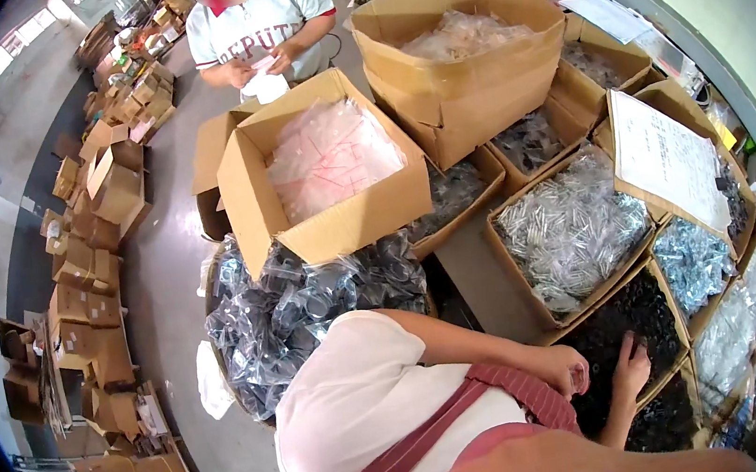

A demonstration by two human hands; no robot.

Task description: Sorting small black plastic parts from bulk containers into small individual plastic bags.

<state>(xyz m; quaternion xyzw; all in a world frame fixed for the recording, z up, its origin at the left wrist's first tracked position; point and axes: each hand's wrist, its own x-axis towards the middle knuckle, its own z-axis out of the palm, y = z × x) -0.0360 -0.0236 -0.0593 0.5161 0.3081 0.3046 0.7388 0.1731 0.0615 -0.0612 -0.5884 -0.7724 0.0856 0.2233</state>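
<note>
My left hand (564, 370), fingers curled closed, hovers at the near-left edge of a carton of small black parts (606, 326). What it holds, if anything, is hidden. Over that carton my right hand (631, 370) pinches a small dark piece (636, 343), seemingly one of the black parts; its exact kind is too small to make out. Just beyond stands a carton of clear bags with silvery, stick-like pieces (570, 222). To the right of the hands lie bluish clear-bagged parts (691, 262) and a carton of clear plastic bags (737, 333).
A carton with clear bags and red strips (331, 161) rests above bagged dark parts (297, 307). A large carton (463, 84) stands behind. A written sheet on a board (666, 158) leans over the right cartons. Across, a person (263, 33) holds something white. Stacked cartons (90, 309) line the left.
</note>
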